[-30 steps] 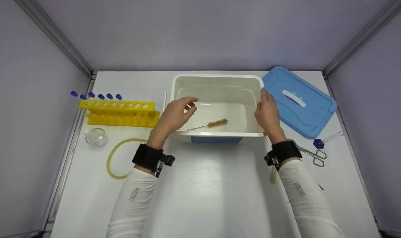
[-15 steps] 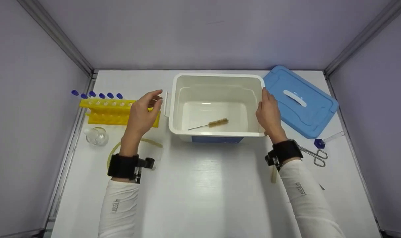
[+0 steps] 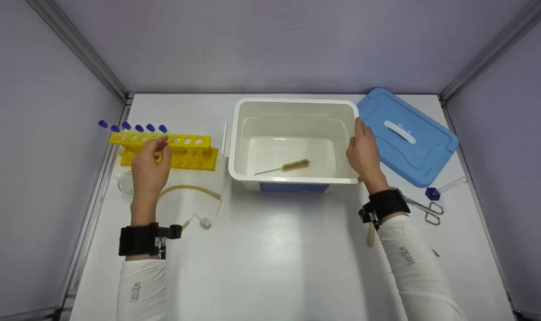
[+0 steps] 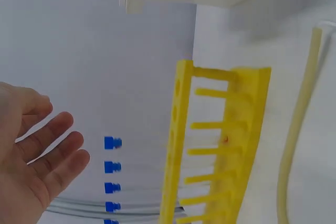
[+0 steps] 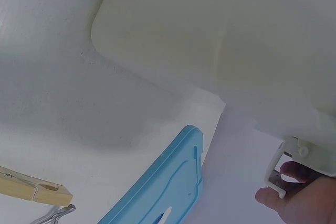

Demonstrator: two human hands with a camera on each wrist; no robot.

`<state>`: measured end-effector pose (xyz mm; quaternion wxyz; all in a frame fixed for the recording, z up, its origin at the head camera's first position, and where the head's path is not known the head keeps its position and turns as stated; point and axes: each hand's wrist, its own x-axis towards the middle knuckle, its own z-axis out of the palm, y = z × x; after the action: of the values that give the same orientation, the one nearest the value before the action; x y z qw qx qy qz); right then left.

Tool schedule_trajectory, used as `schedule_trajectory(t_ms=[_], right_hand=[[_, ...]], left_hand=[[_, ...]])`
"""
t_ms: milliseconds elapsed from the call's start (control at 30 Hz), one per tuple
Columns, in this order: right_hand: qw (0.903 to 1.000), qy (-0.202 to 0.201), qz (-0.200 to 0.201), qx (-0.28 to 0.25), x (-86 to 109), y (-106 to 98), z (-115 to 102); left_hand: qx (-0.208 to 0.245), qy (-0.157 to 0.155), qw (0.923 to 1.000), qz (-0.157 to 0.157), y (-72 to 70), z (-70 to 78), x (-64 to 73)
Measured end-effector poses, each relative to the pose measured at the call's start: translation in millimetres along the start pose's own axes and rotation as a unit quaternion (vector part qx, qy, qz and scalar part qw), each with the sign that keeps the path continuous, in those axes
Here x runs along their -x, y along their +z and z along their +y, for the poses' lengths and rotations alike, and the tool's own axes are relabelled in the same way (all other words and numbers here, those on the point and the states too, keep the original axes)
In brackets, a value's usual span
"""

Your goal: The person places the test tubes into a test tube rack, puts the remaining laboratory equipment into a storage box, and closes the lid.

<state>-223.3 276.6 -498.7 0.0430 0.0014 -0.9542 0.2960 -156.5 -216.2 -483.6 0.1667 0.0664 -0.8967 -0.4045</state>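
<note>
My left hand (image 3: pixel 150 171) is raised over the yellow test tube rack (image 3: pixel 192 151), fingers loosely bent with nothing between them. Blue-capped test tubes (image 3: pixel 138 128) stand in the rack, just beyond the fingertips. In the left wrist view the hand (image 4: pixel 44 156) is apart from the caps (image 4: pixel 112 167) and the rack (image 4: pixel 178 145). My right hand (image 3: pixel 364 151) holds the right side of the white plastic bin (image 3: pixel 292 181). The right wrist view shows its fingers at the bin's side handle (image 5: pixel 275 169). A bristle tube brush (image 3: pixel 295 165) lies inside the bin.
Right of the bin lies its blue lid (image 3: pixel 408 147). Nearby are a blue-based cylinder (image 3: pixel 433 193), metal tongs (image 3: pixel 426 210) and a wooden test tube clamp (image 5: pixel 37 187). A rubber tube (image 3: pixel 190 188), a dropper-like piece (image 3: pixel 204 223) and a glass lamp (image 3: pixel 124 183) lie left.
My left hand has moved left from over the bin to the test tube rack, uncovering the bin's left rim. The right hand stays on the bin.
</note>
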Motion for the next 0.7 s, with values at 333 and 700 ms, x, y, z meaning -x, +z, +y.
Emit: schedule_trajectory(t_ms=[333,700], right_hand=[[1.0000,0.004,-0.004,0.003,-1.3,-1,1],[0.9999,0.005,-0.007,0.014,-0.9,0,1]], left_hand=[[-0.141,-0.064,0.9879,0.012,-7.8,-42.1,-0.3],[-0.128,-0.154,0.9790,0.039,-14.4,-83.9,-7.0]])
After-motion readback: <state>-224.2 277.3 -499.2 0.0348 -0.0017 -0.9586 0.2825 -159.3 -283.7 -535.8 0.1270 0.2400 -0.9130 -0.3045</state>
